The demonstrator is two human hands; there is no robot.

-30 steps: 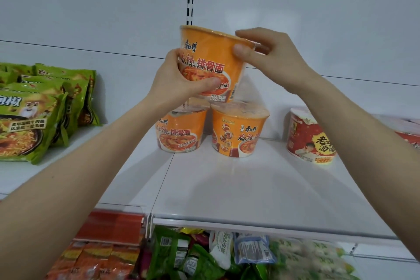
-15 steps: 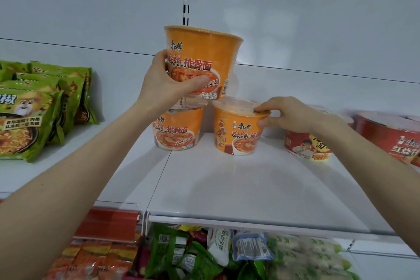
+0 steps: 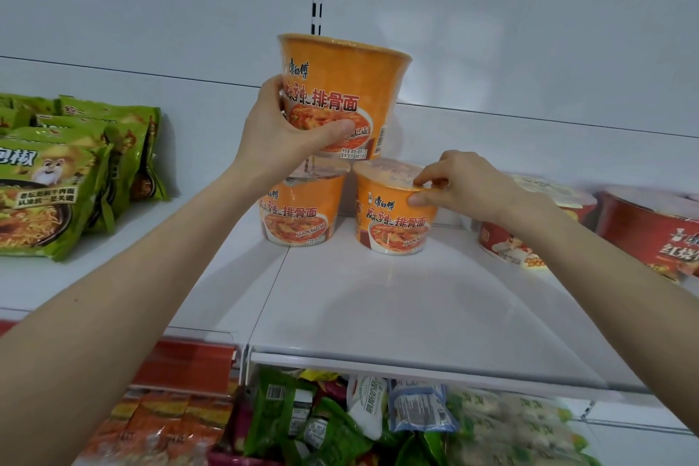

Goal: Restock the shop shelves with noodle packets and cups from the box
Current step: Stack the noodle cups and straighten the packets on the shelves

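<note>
White shelf [image 3: 416, 299] fills the view. Green noodle packets [image 3: 56, 178] are stacked at its far left, red bowls [image 3: 650, 231] at the far right. More packaged goods [image 3: 340, 420] lie on the tier below. No box in view.

Three orange noodle cups stand mid-shelf against the back panel, all upright, long axis vertical. The top cup [image 3: 348, 87] is held above the other two, mostly over the left lower cup [image 3: 299, 216], its right edge reaching toward the right lower cup [image 3: 393, 223]. Cannot tell if its base rests on the lids. The lower two stand just beside each other, a narrow gap between them.

Left hand [image 3: 280, 136] wraps the top cup's lower wall, thumb across the front label. Right hand [image 3: 465, 185] is on the right lower cup, below and to the right of the top cup, and pinches its rim, thumb on the wall, fingertips on the lid.

Key relation: the top cup needs both lids under it, so the seat likely depends on the right hand closing that gap.

Versus half a second ago: the right lower cup's label now faces front and it stands a bit closer to its neighbour. A second ago the right hand was up on the top cup's rim.
</note>
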